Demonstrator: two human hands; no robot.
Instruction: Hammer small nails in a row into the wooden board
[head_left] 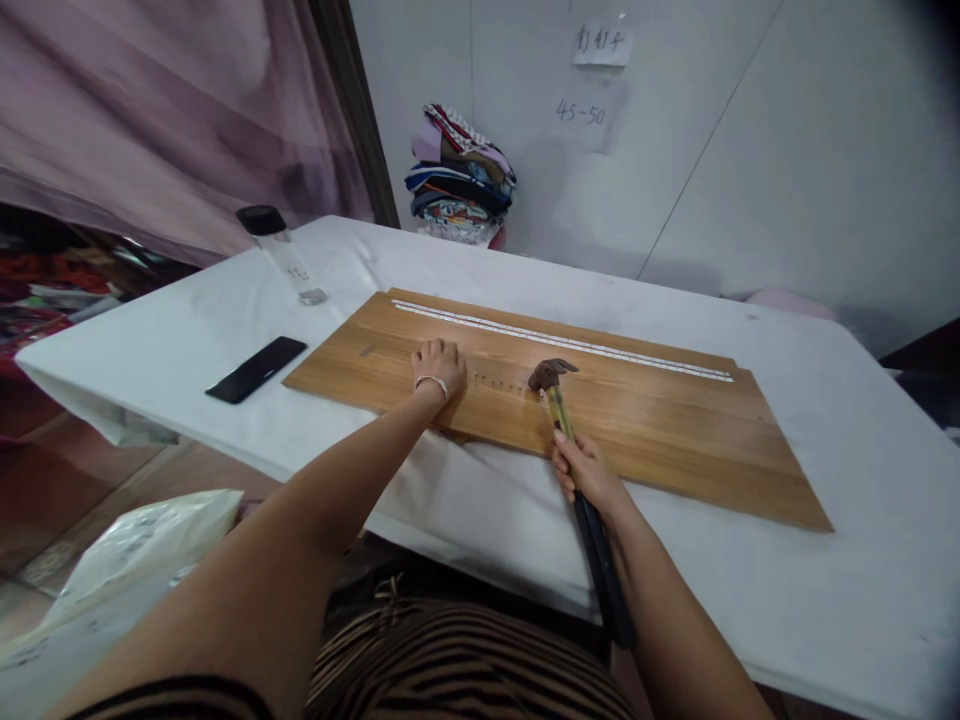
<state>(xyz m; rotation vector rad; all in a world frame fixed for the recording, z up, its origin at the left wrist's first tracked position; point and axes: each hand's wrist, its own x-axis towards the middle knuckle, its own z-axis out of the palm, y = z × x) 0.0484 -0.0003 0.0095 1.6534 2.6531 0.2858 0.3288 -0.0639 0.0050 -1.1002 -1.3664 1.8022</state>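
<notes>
A brown wooden board (675,430) lies across the table, with a short row of small nails (501,383) standing up from it near its middle. My left hand (439,368), a bracelet at its wrist, rests on the board just left of the nails with its fingers spread. My right hand (585,462) is wrapped round the handle of a claw hammer (556,400), partway along it. The hammer's rusty head is over the right end of the nail row; whether it touches a nail I cannot tell. Two white strips (562,340) with markings run along the board's far edge.
The table has a white cover (847,430). Left of the board are a black phone (256,370) and a clear bottle with a dark lid (289,260). Folded clothes (461,180) are stacked by the wall behind. A plastic bag (142,550) is at the lower left.
</notes>
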